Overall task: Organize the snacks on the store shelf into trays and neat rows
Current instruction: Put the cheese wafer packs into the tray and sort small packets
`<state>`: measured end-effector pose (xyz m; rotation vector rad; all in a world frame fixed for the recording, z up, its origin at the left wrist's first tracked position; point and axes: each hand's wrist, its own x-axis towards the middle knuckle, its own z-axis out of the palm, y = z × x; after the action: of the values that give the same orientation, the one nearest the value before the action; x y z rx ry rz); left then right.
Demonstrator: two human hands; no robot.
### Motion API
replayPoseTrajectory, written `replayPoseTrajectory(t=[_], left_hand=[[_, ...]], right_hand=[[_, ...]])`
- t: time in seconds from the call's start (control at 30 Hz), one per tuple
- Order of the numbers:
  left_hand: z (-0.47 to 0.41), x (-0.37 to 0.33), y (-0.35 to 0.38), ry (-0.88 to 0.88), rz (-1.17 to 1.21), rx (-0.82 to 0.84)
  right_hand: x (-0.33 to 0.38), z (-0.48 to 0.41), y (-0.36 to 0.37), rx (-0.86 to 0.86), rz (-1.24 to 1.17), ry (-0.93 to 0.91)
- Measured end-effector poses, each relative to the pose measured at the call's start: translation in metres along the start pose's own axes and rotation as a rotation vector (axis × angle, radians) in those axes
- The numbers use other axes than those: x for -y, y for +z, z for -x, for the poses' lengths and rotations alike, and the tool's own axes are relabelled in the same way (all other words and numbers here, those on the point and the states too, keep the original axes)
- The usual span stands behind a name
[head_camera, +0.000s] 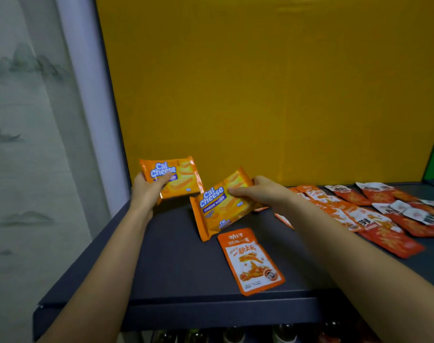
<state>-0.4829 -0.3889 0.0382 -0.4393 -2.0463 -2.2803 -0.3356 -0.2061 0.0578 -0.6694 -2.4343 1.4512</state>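
Both bare arms reach in over a dark grey shelf [176,263] backed by a yellow-orange panel [260,82]. The left hand [146,191] is clamped on a Cal Cheese wafer pack [178,177], thumb laid across the printed front and fingers tucked behind it, holding the pack up off the shelf near the back left corner. The right hand [263,191] pinches a second Cal Cheese pack [218,206] at its right end, thumb on top; this pack is tilted, its lower left corner down toward the shelf, though whether it actually touches the surface is hard to judge from this angle. The two wafer packs sit close together without clearly overlapping. Just in front of the second pack, an orange snack sachet [250,261] with white printing lies flat near the shelf's front edge, apart from the rest. To the right, beyond the right forearm, a loose spread of red and white snack sachets [384,214] lies scattered and overlapping (no rows among them) across the shelf toward the back right. Under the shelf's front lip, dim bottle tops [235,335] show on a lower level.
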Motion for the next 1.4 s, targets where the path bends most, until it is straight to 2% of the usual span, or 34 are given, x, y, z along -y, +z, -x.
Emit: replayPoseTrajectory(t=[0.1,0.2,0.4,0.73,0.97,1.13,1.4], left_hand=[[0.014,-0.02,0.021,0.026,0.098,0.036],[0.04,-0.042,0.067,0.026,0.09,0.13],[0.116,-0.069,0.185,0.001,0.08,0.304],[0.256,-0.051,0.386,-0.106,0.171,0.512],[0.341,-0.057,0.515,-0.175,0.205,0.711],[0.385,-0.059,0.608,-0.199,0.222,0.848],[0.442,-0.054,0.776,-0.262,0.229,0.996]], right_hand=[[-0.012,0.019,-0.037,-0.039,-0.17,-0.059],[-0.035,0.043,-0.089,-0.105,-0.253,-0.06],[-0.099,0.111,-0.208,-0.246,-0.281,0.016],[-0.233,0.241,-0.392,-0.485,-0.272,0.145],[-0.299,0.319,-0.497,-0.665,-0.33,0.197],[-0.335,0.354,-0.559,-0.801,-0.297,0.216],[-0.398,0.366,-0.677,-0.886,-0.29,0.226]])
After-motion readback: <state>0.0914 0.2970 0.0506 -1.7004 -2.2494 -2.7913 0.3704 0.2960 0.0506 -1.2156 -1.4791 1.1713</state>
